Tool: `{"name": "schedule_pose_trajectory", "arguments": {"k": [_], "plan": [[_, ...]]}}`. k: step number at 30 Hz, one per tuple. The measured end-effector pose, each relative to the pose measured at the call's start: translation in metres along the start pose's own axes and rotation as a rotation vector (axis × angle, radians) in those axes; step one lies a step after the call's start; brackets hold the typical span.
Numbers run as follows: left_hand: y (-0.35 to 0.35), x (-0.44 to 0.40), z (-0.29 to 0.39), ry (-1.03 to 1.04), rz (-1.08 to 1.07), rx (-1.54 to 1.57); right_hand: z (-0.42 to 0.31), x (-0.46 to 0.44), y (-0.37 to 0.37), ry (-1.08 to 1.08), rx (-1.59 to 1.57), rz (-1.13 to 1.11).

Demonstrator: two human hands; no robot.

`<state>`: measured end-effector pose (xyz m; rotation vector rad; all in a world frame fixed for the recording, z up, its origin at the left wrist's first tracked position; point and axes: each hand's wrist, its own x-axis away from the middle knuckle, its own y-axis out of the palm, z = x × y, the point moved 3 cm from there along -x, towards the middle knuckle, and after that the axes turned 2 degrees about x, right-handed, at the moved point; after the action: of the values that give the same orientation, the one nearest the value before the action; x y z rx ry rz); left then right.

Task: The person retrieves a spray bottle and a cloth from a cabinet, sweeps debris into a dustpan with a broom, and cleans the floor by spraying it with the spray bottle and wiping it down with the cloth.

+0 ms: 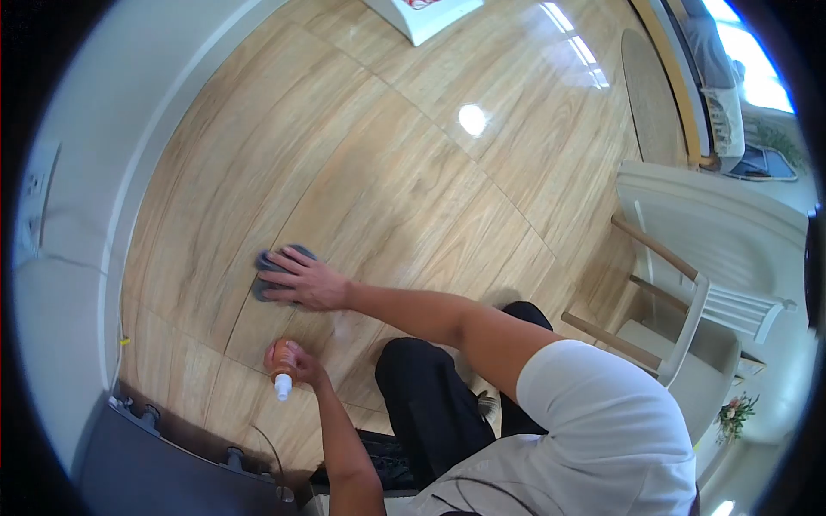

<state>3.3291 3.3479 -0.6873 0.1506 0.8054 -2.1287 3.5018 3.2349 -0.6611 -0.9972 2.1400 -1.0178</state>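
Observation:
My right hand (305, 279) rests palm down on a dark grey cloth (262, 288) on the wood-look floor (370, 189). Its fingers are spread, and the cloth shows around and between them. Closer to my body, my left hand (301, 361) is wrapped round an orange-brown bottle (283, 365). The white nozzle cap (282, 389) of that bottle points back toward me. What is in the bottle cannot be made out.
My knees (422, 370) are bent close behind the hands. A dark grey appliance or cabinet (163, 464) stands at lower left, by a white wall (77, 129). To the right is a white chair with wooden legs (658, 245). A white object (422, 21) sits at the top.

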Motion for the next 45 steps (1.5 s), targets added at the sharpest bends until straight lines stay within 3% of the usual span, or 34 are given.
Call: {"name": "schedule_pose_trajectory", "arguments": {"k": [2,4,5,8,10,12,14,16,18,20,21,24,27,30,31,32,34,35,37,41,45], "plan": [[-0.002,0.001,-0.003,0.008,0.006,0.030,0.039,-0.020,-0.029,0.062,0.067,0.114],[-0.002,0.007,-0.018,-0.218,-0.054,0.190,0.098,-0.016,-0.072,0.243,0.198,0.285],[0.003,0.009,-0.016,-0.221,-0.118,0.162,0.131,-0.001,-0.095,0.367,0.258,0.358],[0.031,0.006,0.027,-0.224,-0.131,0.172,0.226,0.098,-0.167,0.701,0.392,0.643],[0.066,0.013,0.068,-0.185,-0.190,0.230,0.246,0.189,-0.209,1.033,0.575,0.922],[0.113,0.023,0.118,-0.190,-0.343,0.316,0.243,0.268,-0.218,1.225,0.683,0.953],[0.164,0.032,0.169,0.019,-0.493,0.325,0.212,0.301,-0.217,1.156,0.589,0.819],[0.210,0.061,0.211,-0.142,-0.583,0.469,0.178,0.312,-0.193,0.964,0.417,0.642],[0.250,0.083,0.243,-0.112,-0.659,0.544,0.153,0.316,-0.165,0.638,0.296,0.339],[0.280,0.103,0.269,-0.073,-0.725,0.615,0.162,0.316,-0.186,0.455,0.195,0.233],[0.291,0.113,0.280,-0.046,-0.688,0.581,0.181,0.314,-0.202,0.464,0.203,0.248],[0.315,0.146,0.285,-0.062,-0.678,0.579,0.280,0.338,-0.269,0.764,0.421,0.487],[0.323,0.161,0.271,-0.055,-0.654,0.485,0.375,0.419,-0.339,1.008,0.609,0.836],[0.320,0.160,0.265,0.043,-0.701,0.441,0.416,0.537,-0.383,1.219,0.754,0.892],[0.322,0.160,0.266,0.059,-0.705,0.417,0.411,0.571,-0.385,1.322,0.848,0.999],[0.323,0.159,0.268,0.057,-0.717,0.409,0.405,0.605,-0.387,1.467,0.850,0.957],[0.324,0.159,0.279,0.124,-0.689,0.372,0.378,0.652,-0.376,1.389,0.776,0.945],[0.324,0.159,0.282,0.117,-0.689,0.364,0.359,0.662,-0.365,1.330,0.689,0.950],[0.323,0.159,0.284,0.082,-0.734,0.389,0.310,0.669,-0.333,1.406,0.630,0.934],[0.324,0.157,0.273,0.133,-0.735,0.455,0.226,0.663,-0.275,1.686,0.731,0.917],[0.327,0.158,0.278,0.162,-0.716,0.494,0.277,0.664,-0.283,1.685,0.879,0.930]]}}
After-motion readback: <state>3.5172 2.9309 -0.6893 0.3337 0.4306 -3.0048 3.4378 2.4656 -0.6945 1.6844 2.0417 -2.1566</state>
